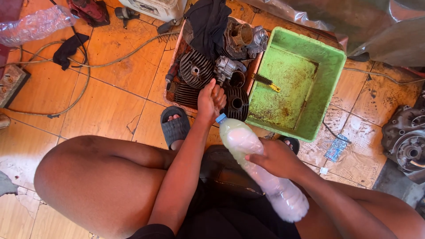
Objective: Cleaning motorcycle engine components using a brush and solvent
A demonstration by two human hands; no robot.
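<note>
Near centre, bottle (261,170) tilted | right hand (275,158) wrapped around it | left hand (210,99) fingers curled at blue cap (220,117).

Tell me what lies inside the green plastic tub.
Inside the green plastic tub lies one small bristle brush with a yellow handle on the rust-stained bottom. Nothing else shows there; the near wall hides the bottom's front edge.

Single head view, looking steeply down over knees, close to hands, tiled floor (106,106) filling frame.
</note>
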